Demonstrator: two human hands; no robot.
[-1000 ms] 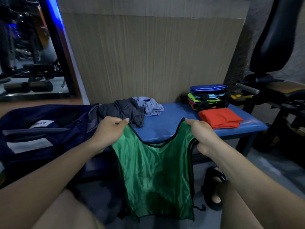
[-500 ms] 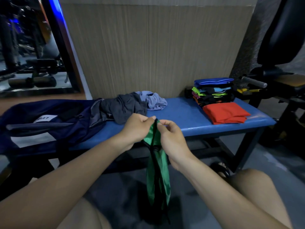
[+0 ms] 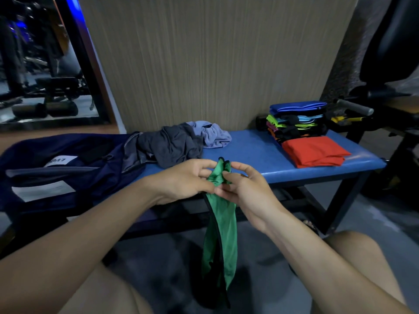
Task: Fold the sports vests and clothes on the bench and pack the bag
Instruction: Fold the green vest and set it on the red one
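- the navy bag runs off the left edge, and its white label is too small and blurry to read
- left hand and right hand cover the top of the green vest, so the grip there is mostly hidden
- folded stack: can't count the pieces, edges blend together
- grey clothes overlap the lilac one
- both forearms cut off at the bottom

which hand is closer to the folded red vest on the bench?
Right. The right hand holds the green vest just left of the red vest; the left hand grips the same vest further left, beyond the right.
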